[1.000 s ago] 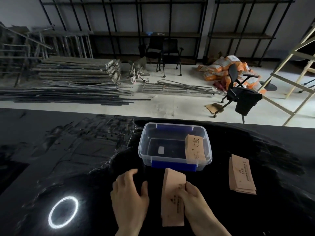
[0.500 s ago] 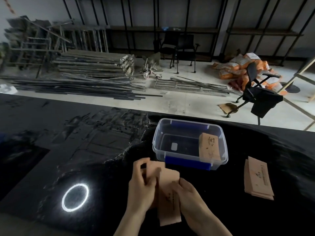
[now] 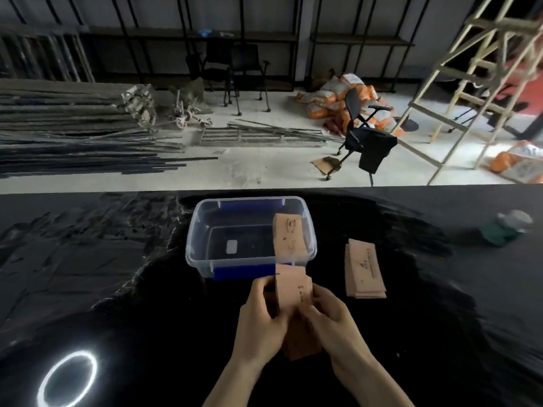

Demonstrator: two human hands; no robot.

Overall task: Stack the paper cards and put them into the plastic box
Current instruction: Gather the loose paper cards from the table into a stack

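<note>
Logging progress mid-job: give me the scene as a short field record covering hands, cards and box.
left hand: gripping the held cards from the left
right hand: gripping the same cards from the right
held cards: a few, raised just in front of the box
plastic box: clear, lid off, blue latches
cards in box: one batch leaning at the right side
loose stack: on the black table, right of the box

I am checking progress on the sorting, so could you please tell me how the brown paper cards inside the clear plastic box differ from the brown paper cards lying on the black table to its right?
The brown paper cards in the clear plastic box lean tilted against its right wall; the brown paper cards on the black table lie flat. The boxed ones are already stowed; the table pile is loose, fanned and untouched. Both share the same tan colour and dark print.
</note>
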